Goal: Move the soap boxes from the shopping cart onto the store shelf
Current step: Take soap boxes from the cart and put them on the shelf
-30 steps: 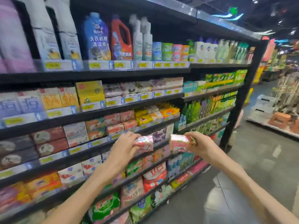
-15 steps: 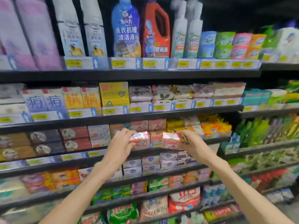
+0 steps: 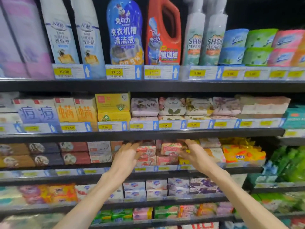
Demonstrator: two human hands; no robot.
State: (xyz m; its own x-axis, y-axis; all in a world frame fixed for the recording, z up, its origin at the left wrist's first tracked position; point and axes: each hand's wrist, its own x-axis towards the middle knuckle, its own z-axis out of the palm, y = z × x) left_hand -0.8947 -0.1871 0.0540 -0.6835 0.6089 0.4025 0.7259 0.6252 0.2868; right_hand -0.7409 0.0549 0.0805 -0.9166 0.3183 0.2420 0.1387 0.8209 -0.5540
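Observation:
My left hand point(image 3: 127, 157) grips a pink and white soap box point(image 3: 146, 149) by its left end, fingers over the top and thumb underneath. My right hand point(image 3: 197, 156) grips a second pink soap box point(image 3: 170, 148) by its right end. Both boxes are inside the third shelf level point(image 3: 244, 170), on top of stacked pink soap boxes point(image 3: 162, 160). The two held boxes sit side by side, a small gap apart. The shopping cart is out of view.
Brown and red soap boxes point(image 3: 74, 152) fill the same shelf to the left, yellow packs point(image 3: 242, 154) to the right. The shelf above point(image 3: 148, 134) hangs low over my hands. Bottles point(image 3: 125, 32) stand on the top shelf. Lower shelves hold more soap.
Both hands moved forward and up with the boxes, from in front of the shelf edge to inside the third shelf, onto the pink stacks. The view came closer to the shelf.

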